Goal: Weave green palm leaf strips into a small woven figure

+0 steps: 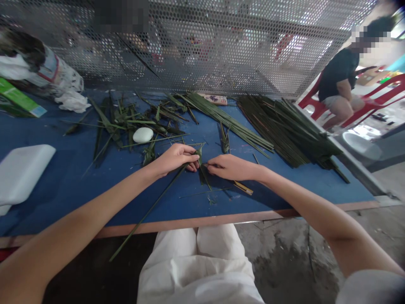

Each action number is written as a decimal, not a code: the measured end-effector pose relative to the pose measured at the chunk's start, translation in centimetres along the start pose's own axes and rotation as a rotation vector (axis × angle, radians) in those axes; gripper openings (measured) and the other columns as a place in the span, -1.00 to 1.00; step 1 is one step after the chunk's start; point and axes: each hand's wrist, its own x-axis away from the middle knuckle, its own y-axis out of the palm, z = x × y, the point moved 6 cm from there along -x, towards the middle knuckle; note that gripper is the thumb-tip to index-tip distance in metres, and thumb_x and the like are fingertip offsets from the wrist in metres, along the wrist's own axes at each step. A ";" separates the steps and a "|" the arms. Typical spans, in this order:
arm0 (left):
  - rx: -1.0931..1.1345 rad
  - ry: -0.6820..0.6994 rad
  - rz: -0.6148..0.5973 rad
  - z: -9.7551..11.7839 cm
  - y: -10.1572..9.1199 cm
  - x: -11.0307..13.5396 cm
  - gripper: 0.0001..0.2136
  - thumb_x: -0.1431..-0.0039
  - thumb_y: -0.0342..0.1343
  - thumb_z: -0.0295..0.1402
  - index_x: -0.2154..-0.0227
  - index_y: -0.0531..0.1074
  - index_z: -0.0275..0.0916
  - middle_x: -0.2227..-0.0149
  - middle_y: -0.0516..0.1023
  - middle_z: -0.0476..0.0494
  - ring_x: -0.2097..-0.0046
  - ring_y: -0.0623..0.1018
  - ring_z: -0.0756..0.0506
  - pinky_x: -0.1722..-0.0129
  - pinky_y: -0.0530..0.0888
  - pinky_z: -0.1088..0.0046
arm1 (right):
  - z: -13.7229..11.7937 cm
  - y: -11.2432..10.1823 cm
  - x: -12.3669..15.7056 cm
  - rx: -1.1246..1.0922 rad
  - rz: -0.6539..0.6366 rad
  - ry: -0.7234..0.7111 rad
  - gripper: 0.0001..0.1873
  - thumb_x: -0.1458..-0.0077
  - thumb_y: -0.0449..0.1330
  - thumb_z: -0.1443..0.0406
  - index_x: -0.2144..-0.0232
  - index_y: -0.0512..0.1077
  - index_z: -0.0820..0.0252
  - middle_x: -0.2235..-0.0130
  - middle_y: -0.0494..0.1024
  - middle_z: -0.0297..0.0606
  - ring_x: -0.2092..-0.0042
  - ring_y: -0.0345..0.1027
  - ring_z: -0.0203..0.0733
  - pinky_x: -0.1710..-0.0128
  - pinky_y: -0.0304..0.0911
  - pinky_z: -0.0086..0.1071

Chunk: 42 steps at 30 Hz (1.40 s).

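Note:
Both my hands meet at the middle of a blue table (79,177). My left hand (175,159) is closed on a long green palm leaf strip (152,207) whose free end trails down over the table's front edge. My right hand (230,166) pinches the folded end of the same strip at about the point where it bends. A thin wooden-handled tool (243,188) lies on the table just under my right wrist.
Long bundles of green leaf strips (284,126) lie at the right, and loose cuttings (133,120) with a white oval stone (143,134) at the centre left. A white foam tray (22,171) sits at left. A perforated metal screen (221,46) backs the table. A person sits on a red chair (373,105) at the far right.

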 end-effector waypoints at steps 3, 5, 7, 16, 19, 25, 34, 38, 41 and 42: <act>0.015 -0.005 0.012 0.1 0.0 0.1 -0.74 -0.03 0.28 -0.22 0.42 0.51 -0.37 0.44 0.58 -0.24 0.38 0.59 -0.12 0.32 0.57 0.34 | 0.0 0.0 0.1 -0.008 -0.005 -0.001 -0.70 -0.29 -0.02 0.34 0.49 0.31 0.28 0.51 0.31 -0.37 0.47 0.06 -0.38 0.40 -0.09 -0.43; 0.021 -0.005 0.012 0.1 0.0 0.1 -0.75 -0.03 0.28 -0.23 0.43 0.51 -0.37 0.44 0.58 -0.24 0.39 0.59 -0.11 0.32 0.57 0.35 | 0.0 0.0 0.1 -0.009 -0.002 -0.003 -0.70 -0.29 -0.02 0.34 0.49 0.31 0.28 0.52 0.30 -0.37 0.47 0.06 -0.38 0.40 -0.09 -0.43; 0.021 -0.005 0.004 0.1 0.0 0.1 -0.76 -0.03 0.28 -0.23 0.44 0.51 -0.37 0.45 0.58 -0.23 0.39 0.58 -0.11 0.33 0.57 0.36 | 0.1 0.0 0.1 -0.012 -0.005 -0.012 -0.70 -0.29 -0.02 0.33 0.49 0.31 0.27 0.52 0.30 -0.37 0.47 0.06 -0.38 0.40 -0.09 -0.43; 0.016 -0.008 -0.015 0.0 -0.1 -0.1 -0.76 -0.02 0.29 -0.23 0.46 0.51 -0.36 0.47 0.56 -0.19 0.41 0.58 -0.09 0.32 0.57 0.36 | 0.3 0.2 0.1 -0.018 -0.024 -0.072 -0.68 -0.29 -0.04 0.29 0.50 0.30 0.26 0.51 0.30 -0.37 0.47 0.09 -0.37 0.41 -0.07 -0.43; 0.009 -0.002 -0.026 -0.2 -0.1 -0.2 -0.76 -0.03 0.28 -0.23 0.44 0.52 -0.35 0.46 0.57 -0.19 0.39 0.58 -0.09 0.31 0.58 0.37 | 0.2 0.2 0.2 -0.030 -0.040 -0.077 -0.68 -0.28 -0.04 0.28 0.51 0.29 0.26 0.52 0.29 -0.38 0.48 0.09 -0.38 0.41 -0.06 -0.43; -0.007 0.008 -0.028 -0.5 -0.3 -0.3 -0.74 -0.03 0.28 -0.19 0.40 0.54 -0.32 0.44 0.57 -0.20 0.37 0.59 -0.11 0.30 0.58 0.36 | 0.1 0.1 0.4 -0.050 -0.074 -0.085 -0.68 -0.28 -0.05 0.28 0.50 0.29 0.25 0.53 0.28 -0.39 0.48 0.08 -0.38 0.42 -0.05 -0.43; -0.005 0.009 -0.018 0.0 -0.1 -0.1 -0.74 -0.03 0.29 -0.20 0.40 0.53 -0.35 0.44 0.58 -0.22 0.37 0.59 -0.11 0.30 0.58 0.34 | 0.0 0.1 0.5 -0.051 -0.100 -0.076 -0.70 -0.25 -0.04 0.31 0.52 0.29 0.25 0.54 0.26 -0.40 0.49 0.06 -0.38 0.42 -0.07 -0.42; 0.002 0.009 -0.008 0.1 0.0 0.0 -0.75 -0.03 0.29 -0.21 0.41 0.52 -0.36 0.45 0.57 -0.21 0.38 0.59 -0.11 0.31 0.58 0.34 | 0.1 0.1 0.6 -0.068 -0.109 -0.079 -0.71 -0.25 -0.05 0.31 0.51 0.29 0.26 0.52 0.27 -0.39 0.49 0.06 -0.38 0.42 -0.07 -0.42; 0.002 0.014 -0.004 0.2 -0.1 0.1 -0.75 -0.04 0.27 -0.21 0.42 0.52 -0.35 0.44 0.58 -0.22 0.37 0.59 -0.11 0.30 0.58 0.34 | 0.2 0.2 0.7 -0.084 -0.122 -0.074 -0.71 -0.24 -0.05 0.31 0.50 0.29 0.26 0.51 0.28 -0.39 0.48 0.05 -0.38 0.42 -0.08 -0.43; 0.002 0.016 -0.006 0.2 -0.1 0.1 -0.75 -0.05 0.27 -0.21 0.41 0.52 -0.35 0.43 0.58 -0.22 0.36 0.59 -0.12 0.30 0.58 0.34 | 0.2 0.2 0.7 -0.085 -0.126 -0.070 -0.72 -0.24 -0.05 0.31 0.50 0.29 0.26 0.51 0.28 -0.39 0.48 0.05 -0.38 0.42 -0.08 -0.43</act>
